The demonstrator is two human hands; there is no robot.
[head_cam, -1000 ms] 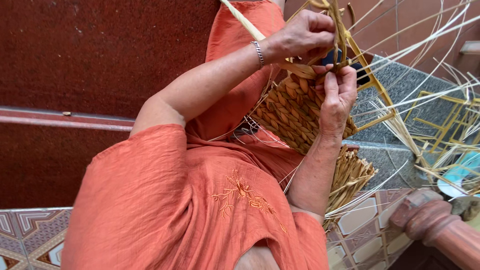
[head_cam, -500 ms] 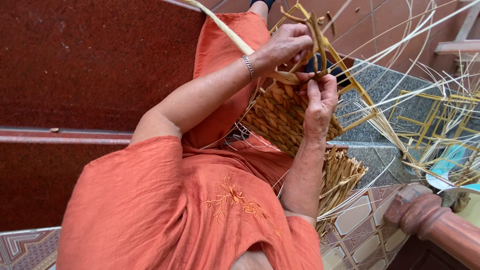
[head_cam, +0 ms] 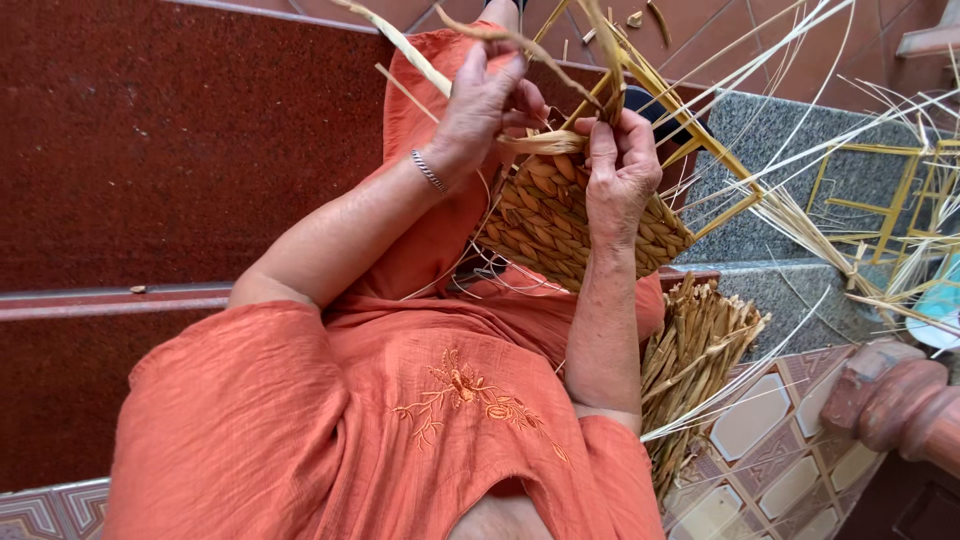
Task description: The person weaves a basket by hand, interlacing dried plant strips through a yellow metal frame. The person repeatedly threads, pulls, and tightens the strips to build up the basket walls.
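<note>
Head view: bundled dry strands (head_cam: pixel 700 350) lie nearest, then the woven panel (head_cam: pixel 560 215) on the lap, gripped by the right hand (head_cam: pixel 620 170). Since a second ago, the strand (head_cam: pixel 545 142) pinched by the left hand (head_cam: pixel 480 105) has been pulled across, extending the row.

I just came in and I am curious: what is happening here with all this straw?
A person in an orange dress is weaving a basket on a yellow frame in their lap. The left hand pulls a strand upward, while the right hand grips the woven panel's top edge. A bundle of straw lies beside them.
</note>
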